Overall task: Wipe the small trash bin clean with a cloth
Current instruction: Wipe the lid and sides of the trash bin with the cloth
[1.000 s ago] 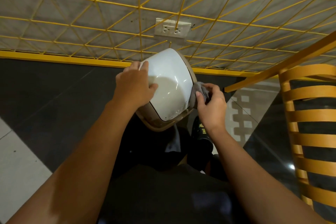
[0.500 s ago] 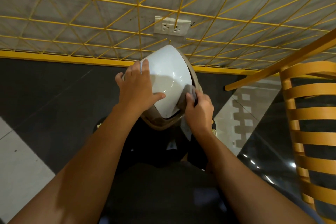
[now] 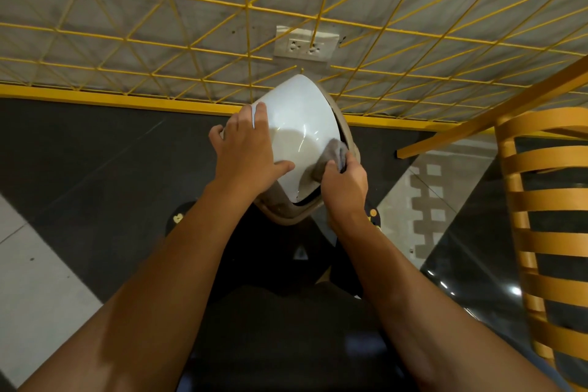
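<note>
The small trash bin (image 3: pixel 299 124) has a glossy white domed lid and a beige body, and it stands on the dark floor in front of me near the wall. My left hand (image 3: pixel 248 149) grips the lid's left edge, fingers over the rim and thumb laid across the white surface. My right hand (image 3: pixel 345 184) holds a bunched grey cloth (image 3: pixel 334 153) and presses it against the lid's right side, by the gap between lid and body. The bin's lower part is hidden behind my hands and arms.
A yellow wire grid (image 3: pixel 191 41) covers the grey wall, with a white double socket (image 3: pixel 305 46) just above the bin. A yellow slatted wooden chair (image 3: pixel 547 216) stands close on the right. My dark shoes (image 3: pixel 178 219) flank the bin on the floor.
My right hand has slid the cloth from the bin's outer right side up onto the white lid. My left hand has shifted further over the lid's left edge.
</note>
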A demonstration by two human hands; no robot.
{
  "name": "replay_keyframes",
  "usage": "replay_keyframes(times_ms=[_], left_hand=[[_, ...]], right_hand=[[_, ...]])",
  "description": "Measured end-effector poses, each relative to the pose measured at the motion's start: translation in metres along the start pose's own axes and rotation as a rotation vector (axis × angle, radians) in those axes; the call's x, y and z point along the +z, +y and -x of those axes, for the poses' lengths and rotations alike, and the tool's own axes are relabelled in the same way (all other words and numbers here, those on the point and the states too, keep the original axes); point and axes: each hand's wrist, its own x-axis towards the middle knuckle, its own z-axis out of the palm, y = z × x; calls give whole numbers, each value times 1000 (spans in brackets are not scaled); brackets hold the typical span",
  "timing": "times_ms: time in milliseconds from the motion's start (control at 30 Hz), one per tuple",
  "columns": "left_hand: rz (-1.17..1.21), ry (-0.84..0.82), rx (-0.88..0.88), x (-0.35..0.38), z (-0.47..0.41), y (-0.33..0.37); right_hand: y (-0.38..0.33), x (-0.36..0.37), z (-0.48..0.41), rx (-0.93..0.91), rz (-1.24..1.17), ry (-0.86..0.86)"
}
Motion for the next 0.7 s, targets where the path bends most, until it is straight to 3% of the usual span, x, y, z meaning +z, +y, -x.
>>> replay_keyframes(times_ms=[167,333,400,567,700], left_hand=[[-5,1,-6,1,0,1],[-5,-2,-7,1,0,1],[-1,1,-8,1,0,1],[9,5,-6,1,-1,1],[-2,-6,-3,1,0,1]], right_hand=[[3,5,1,-114,36,-9],[-5,7,-8,246,-151,-64],[-11,6,-11,301,-242,-75],[-2,5,-2,96,-292,-106],[1,5,0,84,-218,-138]])
